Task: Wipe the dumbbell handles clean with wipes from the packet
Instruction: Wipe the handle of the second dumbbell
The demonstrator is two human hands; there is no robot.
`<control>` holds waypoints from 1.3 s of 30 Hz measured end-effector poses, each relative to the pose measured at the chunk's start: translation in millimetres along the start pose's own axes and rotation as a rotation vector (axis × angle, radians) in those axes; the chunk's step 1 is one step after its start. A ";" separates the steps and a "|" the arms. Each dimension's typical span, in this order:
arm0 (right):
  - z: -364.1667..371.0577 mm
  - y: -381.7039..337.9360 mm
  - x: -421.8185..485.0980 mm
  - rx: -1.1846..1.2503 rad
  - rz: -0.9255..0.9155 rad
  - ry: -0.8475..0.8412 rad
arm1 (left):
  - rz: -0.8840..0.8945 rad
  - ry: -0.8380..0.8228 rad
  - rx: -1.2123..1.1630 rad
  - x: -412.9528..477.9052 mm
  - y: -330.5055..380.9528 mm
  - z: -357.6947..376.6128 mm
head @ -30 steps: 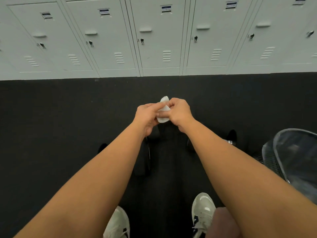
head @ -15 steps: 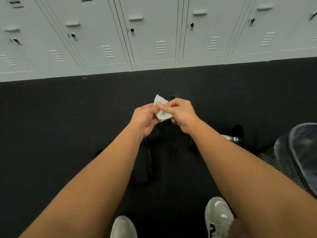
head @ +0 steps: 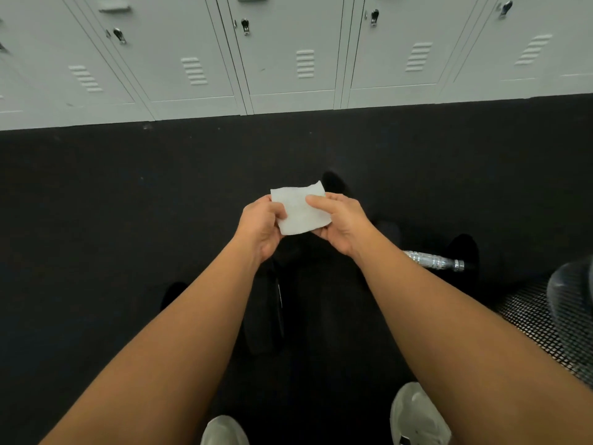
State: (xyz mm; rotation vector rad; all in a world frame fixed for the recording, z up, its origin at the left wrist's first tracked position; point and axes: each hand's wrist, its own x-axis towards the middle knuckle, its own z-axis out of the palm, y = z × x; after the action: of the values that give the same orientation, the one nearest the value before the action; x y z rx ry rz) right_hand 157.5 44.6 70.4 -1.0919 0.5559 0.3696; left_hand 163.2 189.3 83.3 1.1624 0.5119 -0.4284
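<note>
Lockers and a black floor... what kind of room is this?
Most likely a gym locker room. A row of grey metal lockers lines the wall, the floor is dark and looks rubbery, and a dumbbell with a shiny handle lies on it.

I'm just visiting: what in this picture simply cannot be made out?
Head view only:
1. Wipe packet: not identifiable; dark shapes under the arms merge with the black floor.
2. Dumbbell handle: one end hidden by the right forearm.
3. Mesh bin: cut off by the right edge.
4. Wipe: side edges covered by the left hand and right hand pinching it.
</note>
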 end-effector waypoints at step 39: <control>-31.8 83.9 128.8 -1.817 -0.636 -0.406 | 0.587 0.468 1.448 123.1 -57.0 -34.4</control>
State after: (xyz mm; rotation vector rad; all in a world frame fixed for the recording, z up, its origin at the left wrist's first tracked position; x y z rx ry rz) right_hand 208.3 52.8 -77.9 -2.7081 -0.7607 0.4802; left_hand 225.0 195.3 -42.1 2.7505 0.1595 0.0796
